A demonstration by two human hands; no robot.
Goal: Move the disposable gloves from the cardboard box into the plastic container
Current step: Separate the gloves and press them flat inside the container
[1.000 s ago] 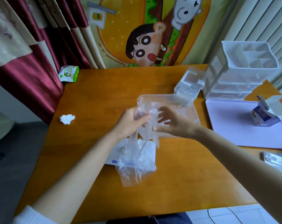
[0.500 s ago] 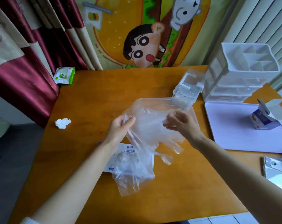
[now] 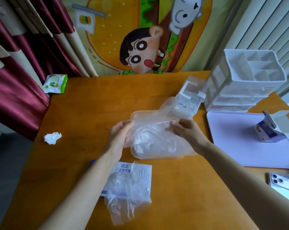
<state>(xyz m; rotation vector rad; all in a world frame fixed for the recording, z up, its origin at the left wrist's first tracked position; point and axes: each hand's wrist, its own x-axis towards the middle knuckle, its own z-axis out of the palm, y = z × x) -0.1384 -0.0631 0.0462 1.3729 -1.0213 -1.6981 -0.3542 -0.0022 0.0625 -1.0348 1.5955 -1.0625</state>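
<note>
head view: a crumpled wad of thin clear disposable gloves (image 3: 150,138) is held low in the shallow clear plastic container (image 3: 157,157) at the middle of the wooden bench (image 3: 99,103), the left hand (image 3: 119,135) curled round its left edge and the right hand (image 3: 185,131) pinching its right edge. this batch looks nearly placed but not released. toward the near edge, a clear plastic bag (image 3: 122,201) spills off the flat white-and-blue cardboard box (image 3: 140,171), perhaps with more gloves left.

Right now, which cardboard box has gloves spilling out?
The flat white box nearest you, with the glove outline; the blue carton on the purple mat shows none.
</note>
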